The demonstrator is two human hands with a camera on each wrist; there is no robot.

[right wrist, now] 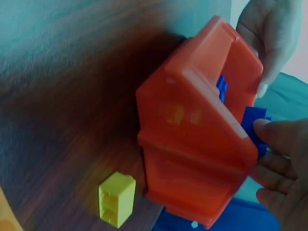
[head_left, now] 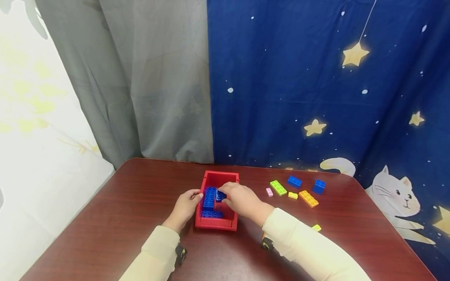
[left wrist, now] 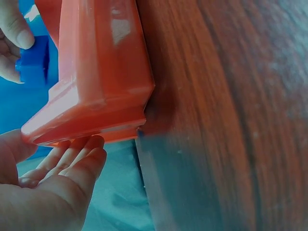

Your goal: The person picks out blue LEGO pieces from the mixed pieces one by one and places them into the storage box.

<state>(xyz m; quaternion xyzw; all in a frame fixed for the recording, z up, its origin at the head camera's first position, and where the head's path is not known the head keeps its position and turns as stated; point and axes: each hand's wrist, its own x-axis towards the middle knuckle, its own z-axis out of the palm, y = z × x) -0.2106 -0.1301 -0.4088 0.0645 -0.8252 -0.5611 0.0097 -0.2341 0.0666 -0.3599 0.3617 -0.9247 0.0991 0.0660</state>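
A red open-topped bin (head_left: 216, 225) stands on the table, with a long blue brick (head_left: 209, 199) along its left side and blue brickwork (head_left: 212, 214) at its near end. My left hand (head_left: 185, 206) holds the bin's left rim, thumb over the edge and fingers on the outside. Over the right part of the bin, my right hand (head_left: 242, 198) pinches a blue brick (head_left: 220, 196) between thumb and fingers. That same brick (right wrist: 254, 129) shows at the rim in the right wrist view. Whether it touches the bricks below, I cannot tell.
Right of the bin lie a pink brick (head_left: 269, 192), a lime brick (head_left: 278, 187), a small yellow brick (head_left: 293, 195), an orange brick (head_left: 308, 198) and two blue bricks (head_left: 294, 181). Another yellow brick (head_left: 316, 228) is partly behind my right sleeve. Curtains (head_left: 281, 97) hang behind the table.
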